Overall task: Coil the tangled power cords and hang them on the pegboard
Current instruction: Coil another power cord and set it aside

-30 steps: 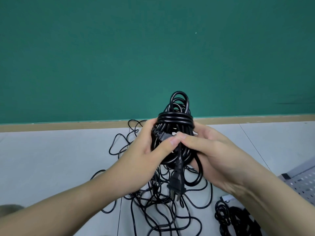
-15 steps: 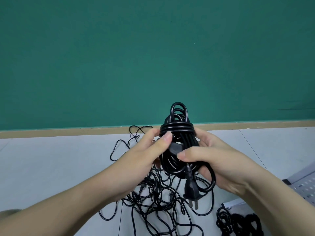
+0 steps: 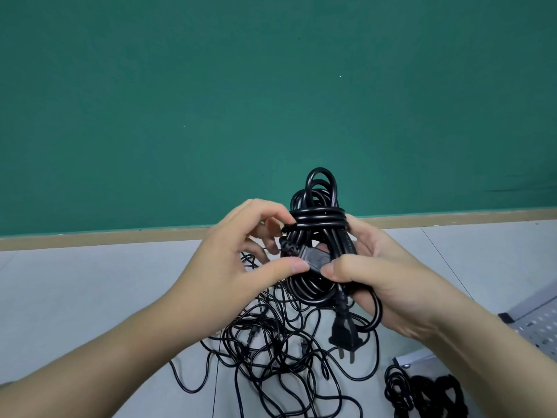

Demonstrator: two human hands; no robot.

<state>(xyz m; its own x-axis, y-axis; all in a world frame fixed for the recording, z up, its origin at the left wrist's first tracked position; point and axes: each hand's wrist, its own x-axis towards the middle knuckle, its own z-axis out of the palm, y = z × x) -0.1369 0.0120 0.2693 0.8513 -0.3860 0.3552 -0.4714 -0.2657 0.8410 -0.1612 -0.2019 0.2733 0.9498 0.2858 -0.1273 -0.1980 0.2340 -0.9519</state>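
Lifted slightly higher, one coiled cord point(image 3: 319, 224) is gripped by both hands, left hand point(image 3: 241, 267) and right hand point(image 3: 385, 273).

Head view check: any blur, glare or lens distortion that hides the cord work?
Head view: even, soft light with faint shadows; small glints on the coiled power cord; left hand, right hand and plug fairly sharp; wide-angle bend curves the wall trim; pegboard cut off at the right edge.

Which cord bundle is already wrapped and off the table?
The coiled cord held between both hands, plug dangling. The tangled pile and the small bundle lie on the table.
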